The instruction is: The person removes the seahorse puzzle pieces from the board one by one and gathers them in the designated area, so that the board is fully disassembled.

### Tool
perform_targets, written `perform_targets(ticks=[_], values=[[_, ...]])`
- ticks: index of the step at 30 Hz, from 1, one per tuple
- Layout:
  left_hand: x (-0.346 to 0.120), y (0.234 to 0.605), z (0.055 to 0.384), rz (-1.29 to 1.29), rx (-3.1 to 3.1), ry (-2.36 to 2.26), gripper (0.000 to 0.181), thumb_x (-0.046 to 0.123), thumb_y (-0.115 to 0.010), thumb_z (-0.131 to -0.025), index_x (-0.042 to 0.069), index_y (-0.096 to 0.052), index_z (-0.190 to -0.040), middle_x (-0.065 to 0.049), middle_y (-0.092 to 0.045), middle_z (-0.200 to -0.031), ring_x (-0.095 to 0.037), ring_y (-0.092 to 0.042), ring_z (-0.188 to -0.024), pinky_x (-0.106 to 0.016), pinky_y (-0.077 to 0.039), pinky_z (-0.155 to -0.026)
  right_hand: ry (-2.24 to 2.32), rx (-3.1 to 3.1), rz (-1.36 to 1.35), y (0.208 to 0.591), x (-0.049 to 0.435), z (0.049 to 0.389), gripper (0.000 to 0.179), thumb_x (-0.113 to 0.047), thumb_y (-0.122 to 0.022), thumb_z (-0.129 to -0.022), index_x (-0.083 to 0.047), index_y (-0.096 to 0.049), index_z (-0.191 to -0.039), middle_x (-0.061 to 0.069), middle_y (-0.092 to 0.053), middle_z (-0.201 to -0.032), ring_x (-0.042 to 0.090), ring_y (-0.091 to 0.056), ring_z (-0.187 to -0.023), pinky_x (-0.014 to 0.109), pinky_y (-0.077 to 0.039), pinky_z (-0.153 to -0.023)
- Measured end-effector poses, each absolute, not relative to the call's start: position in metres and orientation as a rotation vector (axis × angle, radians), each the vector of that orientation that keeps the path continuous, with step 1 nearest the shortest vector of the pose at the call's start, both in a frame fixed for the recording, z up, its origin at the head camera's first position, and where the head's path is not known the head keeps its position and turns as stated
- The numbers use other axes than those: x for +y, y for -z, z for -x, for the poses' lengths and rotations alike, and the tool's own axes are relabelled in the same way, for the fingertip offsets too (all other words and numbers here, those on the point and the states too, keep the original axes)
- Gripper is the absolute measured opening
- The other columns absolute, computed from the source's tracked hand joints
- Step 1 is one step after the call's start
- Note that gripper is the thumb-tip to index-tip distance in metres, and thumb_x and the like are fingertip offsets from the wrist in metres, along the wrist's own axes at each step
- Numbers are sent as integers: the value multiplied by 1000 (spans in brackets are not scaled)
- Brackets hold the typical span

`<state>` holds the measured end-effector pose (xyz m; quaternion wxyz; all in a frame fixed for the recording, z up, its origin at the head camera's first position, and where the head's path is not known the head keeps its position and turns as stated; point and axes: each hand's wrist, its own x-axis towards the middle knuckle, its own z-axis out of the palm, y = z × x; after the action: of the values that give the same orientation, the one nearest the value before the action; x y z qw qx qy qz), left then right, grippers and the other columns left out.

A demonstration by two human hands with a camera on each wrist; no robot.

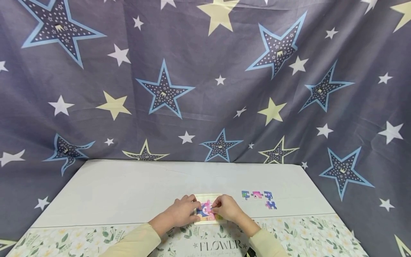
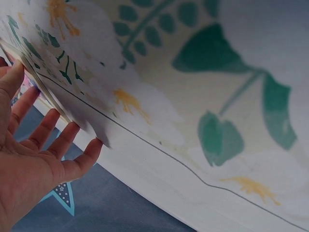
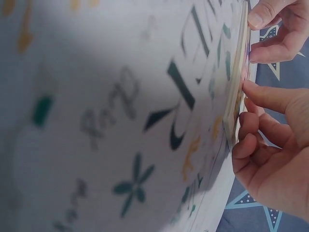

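Note:
A small jigsaw puzzle (image 1: 203, 213) with pink, blue and yellow parts lies in a pale shallow frame (image 1: 210, 222) on the table. My left hand (image 1: 181, 211) rests over the frame's left side, fingers spread, with fingertips at the puzzle and the rim; the left wrist view shows these fingers (image 2: 63, 140) apart along the edge. From the right, my right hand (image 1: 229, 208) pinches a pink puzzle piece (image 1: 213, 210) between thumb and forefinger, low over the puzzle. In the right wrist view its other fingers (image 3: 248, 145) are curled beside the frame, and the piece is mostly hidden.
Several loose puzzle pieces (image 1: 257, 194) lie on the white tabletop (image 1: 141, 189) to the right of the frame. A floral cloth (image 1: 305, 232) with printed lettering covers the near edge. A dark curtain with stars (image 1: 199, 125) hangs behind the table.

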<state>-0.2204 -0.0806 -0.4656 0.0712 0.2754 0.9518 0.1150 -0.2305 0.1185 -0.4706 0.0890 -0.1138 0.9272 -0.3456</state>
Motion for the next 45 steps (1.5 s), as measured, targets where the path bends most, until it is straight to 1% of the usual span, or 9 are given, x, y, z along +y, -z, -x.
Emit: perform_targets(ticks=[7,14,24,34,45], values=[[-81,466,220,-821,2860,-354,33,46,-62,-84,24,-62,-109,5,-51,-106,-14,-48,-96,-52,-46,-85,1017,2789,375,471,118,230,8,-8,-70,-81,-9,-63,-78,-1,-56,-73,10,-50,-66,19,-43,-55],[-81,465,220,-824,2853,-370,33,45,-62,-84,24,-62,-109,4,-51,-105,-14,-48,-95,-51,-46,-84,1000,2811,418,472,120,229,7,-10,-71,-81,-10,-64,-78,-2,-56,-73,9,-49,-65,19,-42,-55],[-81,466,220,-832,2862,-366,33,45,-62,-84,24,-63,-109,5,-51,-105,-14,-48,-95,-50,-47,-83,1004,2842,462,475,122,227,7,-13,-71,-81,-11,-65,-81,-1,-51,-79,9,-46,-68,19,-40,-56],[-81,467,221,-848,2870,-364,32,45,-63,-84,24,-63,-108,4,-51,-105,-14,-47,-94,-47,-47,-79,1020,2857,483,474,124,228,6,-14,-71,-81,-11,-67,-83,0,-52,-81,9,-48,-70,18,-42,-58],[-81,467,220,-838,2874,-360,33,45,-63,-84,23,-63,-108,4,-51,-104,-13,-47,-93,-48,-47,-80,1010,2893,474,473,130,228,6,-16,-71,-81,-12,-68,-83,-1,-54,-81,8,-48,-71,19,-42,-59]])
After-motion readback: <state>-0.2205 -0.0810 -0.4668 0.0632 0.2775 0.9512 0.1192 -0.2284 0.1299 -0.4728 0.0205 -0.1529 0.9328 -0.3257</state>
